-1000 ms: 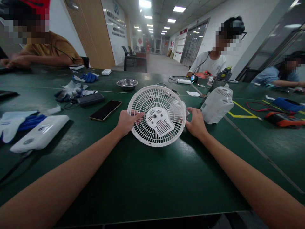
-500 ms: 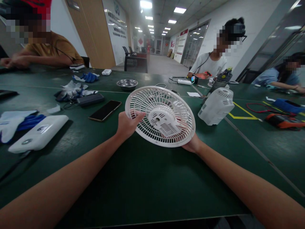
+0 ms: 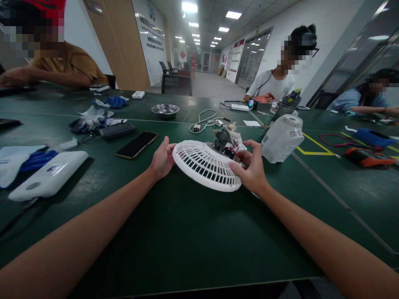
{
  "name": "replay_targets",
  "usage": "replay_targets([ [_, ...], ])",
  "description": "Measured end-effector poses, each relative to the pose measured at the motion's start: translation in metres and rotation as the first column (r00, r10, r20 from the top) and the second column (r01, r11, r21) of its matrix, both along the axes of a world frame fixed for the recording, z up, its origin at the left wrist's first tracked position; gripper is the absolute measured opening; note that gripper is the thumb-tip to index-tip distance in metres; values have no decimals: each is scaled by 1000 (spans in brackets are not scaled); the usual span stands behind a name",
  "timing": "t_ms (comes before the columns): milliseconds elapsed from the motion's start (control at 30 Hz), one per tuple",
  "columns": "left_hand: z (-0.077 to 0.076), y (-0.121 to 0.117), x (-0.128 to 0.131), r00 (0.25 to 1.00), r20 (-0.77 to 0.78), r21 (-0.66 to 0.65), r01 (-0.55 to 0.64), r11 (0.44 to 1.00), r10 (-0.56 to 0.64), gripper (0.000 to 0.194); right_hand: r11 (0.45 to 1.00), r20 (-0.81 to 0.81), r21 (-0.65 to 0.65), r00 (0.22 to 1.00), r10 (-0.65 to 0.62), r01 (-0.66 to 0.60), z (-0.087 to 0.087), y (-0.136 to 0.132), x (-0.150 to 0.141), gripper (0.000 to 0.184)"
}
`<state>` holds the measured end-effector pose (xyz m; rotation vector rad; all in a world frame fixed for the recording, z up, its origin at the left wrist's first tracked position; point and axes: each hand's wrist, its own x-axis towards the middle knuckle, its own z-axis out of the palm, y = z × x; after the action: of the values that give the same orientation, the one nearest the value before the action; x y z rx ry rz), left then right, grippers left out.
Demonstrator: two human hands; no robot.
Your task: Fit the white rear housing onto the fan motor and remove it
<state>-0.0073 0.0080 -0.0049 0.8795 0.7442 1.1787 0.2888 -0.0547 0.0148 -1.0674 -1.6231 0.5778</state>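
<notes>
Gripping a white fan grille (image 3: pixel 207 165) with the right hand (image 3: pixel 252 166), thumb pressed over the rim, fingers bent in beside the exposed motor (image 3: pixel 222 139) and its red and black wires (image 3: pixel 231 152). Over on the left, the left hand (image 3: pixel 162 160): fingers curled apparently against the rim, thumb upright and off it (no telling from here whether grasping or only steadying). Tilted, too, near-right edge low, motor on the far side, over the middle of the counter (image 3: pixel 199 241). Touching the surface or just above it? Impossible to tell.

Plenty to go wrong from here! Likeliest of all, a tip and a drop toward the left: too much load on one right-hand pinch, too little support opposite. Next danger, a tug on the thin wires, from fingers so close to them during any turn. Also possible: a snag on the pale cable (image 3: pixel 196 128), lying just to the far left of the motor (attached or loose, hard to say). And a knock against the white plastic housing (image 3: pixel 283 139), near on the right, in case of a wide swing.

As for position: squarely between the two hands. Immediately left of the right hand, rim under the thumb; just right of the left hand. Well apart from the phone (image 3: pixel 136 145) on the left and the metal bowl (image 3: pixel 165 110) on the far side.
</notes>
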Motion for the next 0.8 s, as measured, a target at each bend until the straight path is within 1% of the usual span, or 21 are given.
replay_targets([
  [67,4,-2,1,1000,17,-37,26,999,-26,61,999,180,53,983,-19,9,-1,0,-1,74],
  [100,5,-2,2,1000,6,-48,20,999,-20,58,998,261,64,965,-27,11,-2,0,-1,76],
  [200,4,0,4,999,-45,-92,0,996,-4,32,997,445,83,895,-27,-11,-1,1,-2,80],
  [267,2,4,4,995,-96,-112,-13,994,3,16,993,519,103,855,-1,-62,2,2,-1,81],
  [333,0,6,4,990,-141,-135,-27,991,7,11,984,535,138,845,20,-110,4,4,2,72],
  [400,-1,7,5,984,-177,-142,-47,989,22,11,974,496,209,868,-31,-85,4,9,8,57],
  [467,0,6,5,974,-221,-131,-76,988,46,12,954,434,298,886,-165,31,1,19,16,50],
  [533,0,4,6,961,-268,-107,-98,989,66,14,927,395,338,870,-295,161,-4,32,25,56],
  [600,-1,3,7,953,-296,-79,-96,992,68,15,927,393,285,852,-345,244,-10,44,34,69],
  [700,-1,2,8,947,-313,-31,-80,996,66,16,955,370,64,882,-293,291,-19,58,44,86],
  [767,-1,1,8,942,-327,4,-71,997,68,17,949,288,-77,918,-274,307,-20,62,46,91],
  [800,0,0,8,939,-336,18,-65,998,67,18,939,209,-136,936,-283,315,-19,62,46,91],
])
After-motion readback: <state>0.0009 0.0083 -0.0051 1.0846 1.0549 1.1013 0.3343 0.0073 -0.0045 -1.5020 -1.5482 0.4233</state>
